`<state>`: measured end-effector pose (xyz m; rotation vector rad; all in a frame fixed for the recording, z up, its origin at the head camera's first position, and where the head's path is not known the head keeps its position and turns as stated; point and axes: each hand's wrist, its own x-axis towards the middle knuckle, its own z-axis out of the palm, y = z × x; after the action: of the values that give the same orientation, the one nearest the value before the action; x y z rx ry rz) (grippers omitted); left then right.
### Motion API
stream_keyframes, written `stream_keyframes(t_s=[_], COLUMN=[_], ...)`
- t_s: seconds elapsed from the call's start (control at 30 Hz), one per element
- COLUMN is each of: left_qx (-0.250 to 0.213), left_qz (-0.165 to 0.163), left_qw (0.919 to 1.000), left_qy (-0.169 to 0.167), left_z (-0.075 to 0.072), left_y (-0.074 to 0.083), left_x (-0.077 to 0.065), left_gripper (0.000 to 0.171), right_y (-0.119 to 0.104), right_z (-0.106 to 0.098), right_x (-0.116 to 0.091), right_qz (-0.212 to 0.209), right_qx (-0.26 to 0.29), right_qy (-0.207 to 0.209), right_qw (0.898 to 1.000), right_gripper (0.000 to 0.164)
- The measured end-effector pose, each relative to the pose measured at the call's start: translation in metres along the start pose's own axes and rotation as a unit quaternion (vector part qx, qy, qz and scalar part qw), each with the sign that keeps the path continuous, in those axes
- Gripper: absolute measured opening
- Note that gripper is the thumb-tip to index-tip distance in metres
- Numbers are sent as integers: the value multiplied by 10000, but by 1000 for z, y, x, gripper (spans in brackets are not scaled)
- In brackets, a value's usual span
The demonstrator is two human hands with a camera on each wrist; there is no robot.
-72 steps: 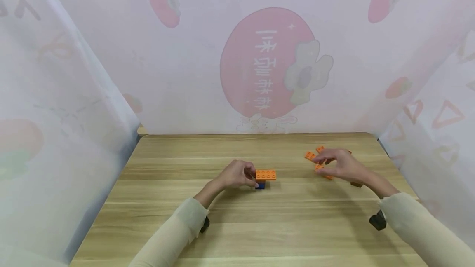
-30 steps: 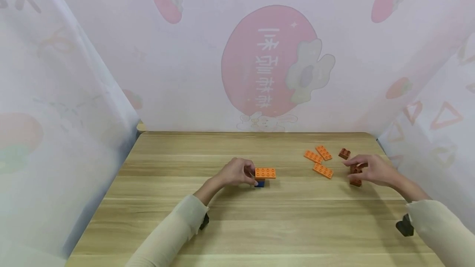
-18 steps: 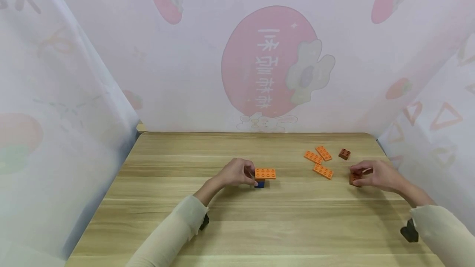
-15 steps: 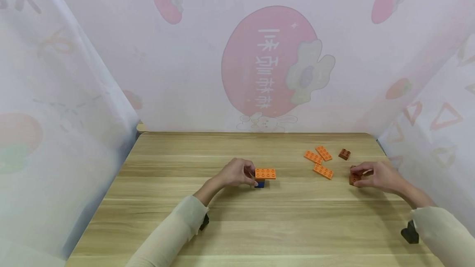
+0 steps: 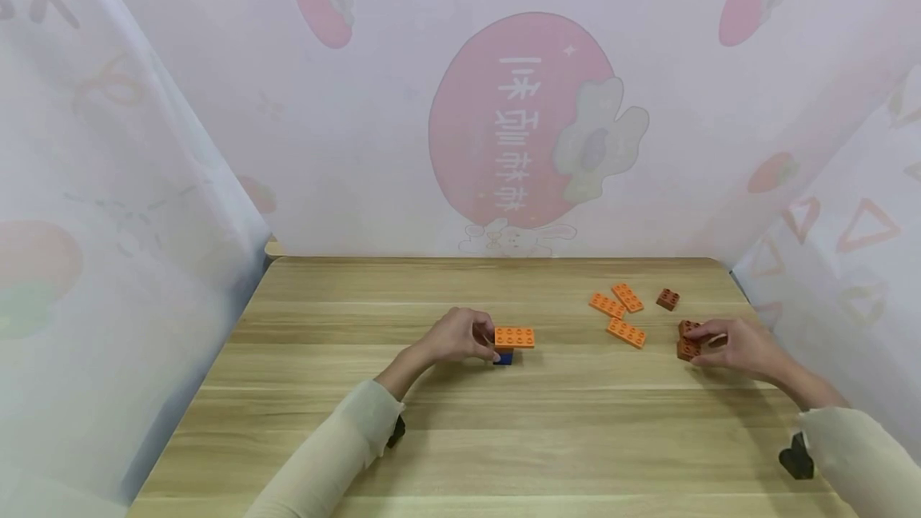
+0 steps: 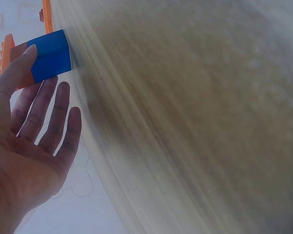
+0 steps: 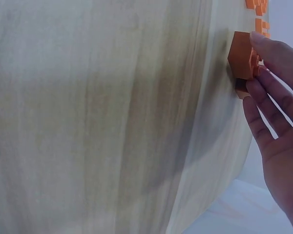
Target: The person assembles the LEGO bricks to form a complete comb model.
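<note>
Your right fingers point(image 5: 712, 328) pinch a brown brick point(image 7: 240, 54), well right of the stack point(image 5: 514, 337) your left fingers point(image 6: 42, 107) grip.

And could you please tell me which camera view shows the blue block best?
The left wrist view: the blue block appears large there, with the left hand covering little of it. The head view shows only a small part below an orange brick; the right wrist view doesn't show it.

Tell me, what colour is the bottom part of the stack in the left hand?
Blue. The bottom part shows best in the left wrist view.
</note>
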<state>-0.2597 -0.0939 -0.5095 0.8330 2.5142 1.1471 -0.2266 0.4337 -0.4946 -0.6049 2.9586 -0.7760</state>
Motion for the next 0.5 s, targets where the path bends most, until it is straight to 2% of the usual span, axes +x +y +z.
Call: stream_keyframes(t_s=[0.1, 0.33, 0.5], left_qx=[33, 22, -3], left_qz=[-11, -37, -52], left_qw=[10000, 10000, 10000], left_qy=[15, 5, -24], left_z=[0, 0, 0], left_y=[0, -1, -1], left_x=[0, 1, 2], left_gripper=[24, 25, 25], right_y=[1, 2, 2], right_z=[3, 9, 11], right_x=[-1, -1, -1], right_qz=[-26, -473, -605], right_qx=[-33, 193, 188], right_qy=[81, 238, 299], right_qw=[10000, 9984, 9975], right_gripper=[42, 40, 39])
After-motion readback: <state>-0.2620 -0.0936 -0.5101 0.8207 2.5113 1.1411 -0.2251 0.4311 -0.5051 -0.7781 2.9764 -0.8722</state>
